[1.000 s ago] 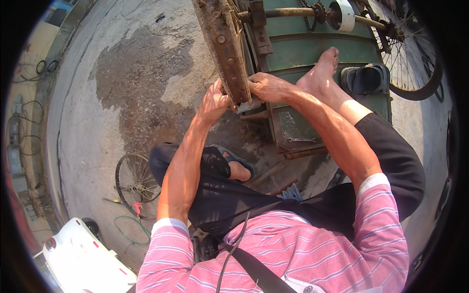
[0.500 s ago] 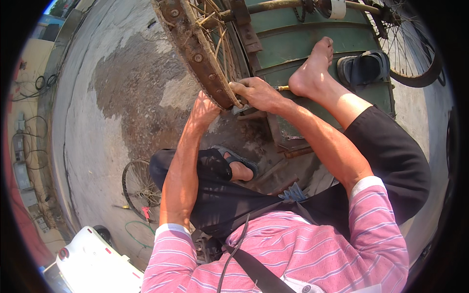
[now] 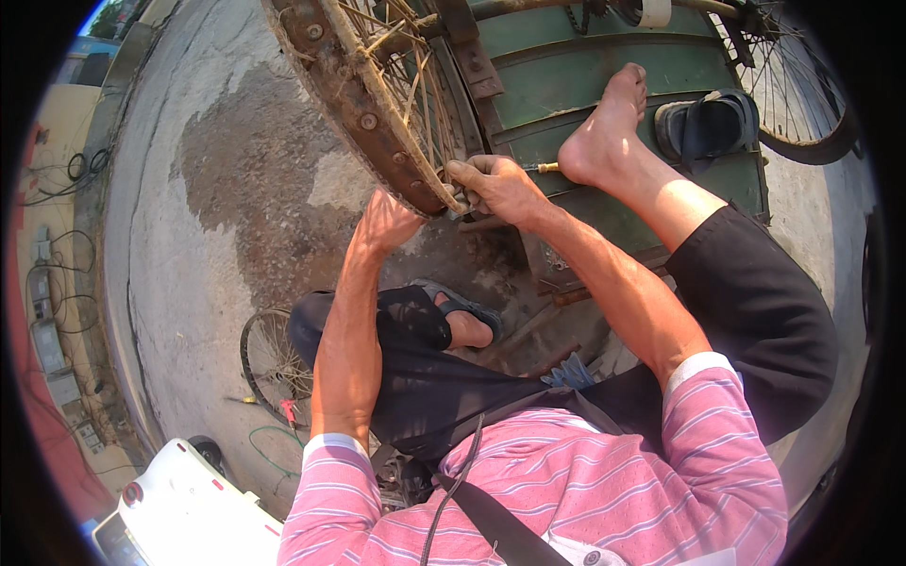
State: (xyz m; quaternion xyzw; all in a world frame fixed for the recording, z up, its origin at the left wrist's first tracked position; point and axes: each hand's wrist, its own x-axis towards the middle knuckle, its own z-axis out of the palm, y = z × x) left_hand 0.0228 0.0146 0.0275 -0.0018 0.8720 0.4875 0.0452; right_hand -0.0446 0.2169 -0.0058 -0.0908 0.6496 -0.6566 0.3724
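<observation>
Head view: we were, we judged, working at the lower end of the rusty wheel rim [image 3: 368, 121], and the next move seemed to want it steady. It stood between us: left hand [image 3: 389, 223] outside, fingers hidden, grip untellable; right hand [image 3: 505, 191] curled spoke-side, its hold unclear.

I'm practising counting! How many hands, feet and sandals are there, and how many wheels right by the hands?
Left hand and right hand: 2
Bare foot and sandalled foot: 2
Worn sandal and loose sandal: 2
Wheel by the hands: 1
Total: 7
</observation>
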